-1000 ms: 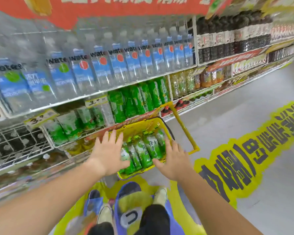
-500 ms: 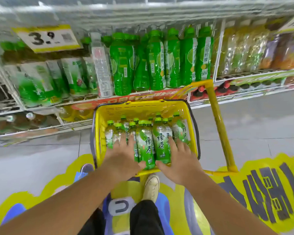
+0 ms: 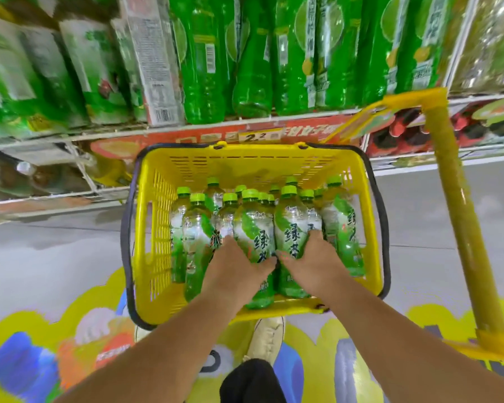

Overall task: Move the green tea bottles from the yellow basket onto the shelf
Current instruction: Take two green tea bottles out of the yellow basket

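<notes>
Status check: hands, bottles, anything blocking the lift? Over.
Left hand grips centre-left bottle, right hand grips centre-right bottle. Both in yellow basket, not yet lifted. Nothing above them; yellow handle bar stands off right.

bottles [image 3: 253, 228] in basket [image 3: 154, 228], shelf [image 3: 186, 132] behind, hands [image 3: 239, 269] on bottles

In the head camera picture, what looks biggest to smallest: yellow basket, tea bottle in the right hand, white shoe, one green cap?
1. yellow basket
2. tea bottle in the right hand
3. white shoe, though the basket hides part of it
4. green cap
</notes>
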Demonstrator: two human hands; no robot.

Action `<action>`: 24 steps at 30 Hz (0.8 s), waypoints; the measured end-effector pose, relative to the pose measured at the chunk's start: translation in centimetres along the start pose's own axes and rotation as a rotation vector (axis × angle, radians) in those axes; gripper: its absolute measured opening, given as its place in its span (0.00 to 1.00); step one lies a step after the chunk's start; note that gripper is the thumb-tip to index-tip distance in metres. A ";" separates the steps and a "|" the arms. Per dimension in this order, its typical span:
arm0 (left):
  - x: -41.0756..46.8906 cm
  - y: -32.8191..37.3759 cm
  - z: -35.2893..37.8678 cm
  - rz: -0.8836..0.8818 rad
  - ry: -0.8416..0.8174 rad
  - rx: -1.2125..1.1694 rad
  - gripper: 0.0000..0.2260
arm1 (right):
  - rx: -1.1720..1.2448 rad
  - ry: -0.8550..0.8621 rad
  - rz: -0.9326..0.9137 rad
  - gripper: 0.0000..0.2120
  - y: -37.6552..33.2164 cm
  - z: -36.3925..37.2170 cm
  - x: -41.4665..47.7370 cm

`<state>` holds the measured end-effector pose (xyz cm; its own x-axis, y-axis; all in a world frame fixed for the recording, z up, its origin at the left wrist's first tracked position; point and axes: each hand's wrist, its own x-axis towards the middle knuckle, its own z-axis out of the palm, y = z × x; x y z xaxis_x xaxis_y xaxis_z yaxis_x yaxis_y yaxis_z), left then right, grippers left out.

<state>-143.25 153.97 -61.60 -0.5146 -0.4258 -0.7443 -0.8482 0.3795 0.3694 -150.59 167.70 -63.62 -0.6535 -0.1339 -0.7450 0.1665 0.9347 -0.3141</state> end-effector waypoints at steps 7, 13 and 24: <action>1.1 0.3 -0.3 -0.005 -0.011 -0.063 0.23 | 0.093 0.017 0.043 0.22 -0.4 -0.9 0.4; -1.5 0.6 -4.7 0.079 0.016 -0.046 0.23 | 0.092 0.106 -0.045 0.22 -1.9 -3.6 -4.1; -17.2 6.7 -20.0 0.269 0.180 0.036 0.23 | 0.125 0.294 -0.143 0.26 -9.6 -14.1 -21.4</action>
<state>-142.55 147.43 -35.22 -0.7362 -0.4439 -0.5109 -0.6757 0.5254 0.5171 -148.61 166.20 -36.34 -0.8585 -0.1425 -0.4926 0.1356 0.8634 -0.4861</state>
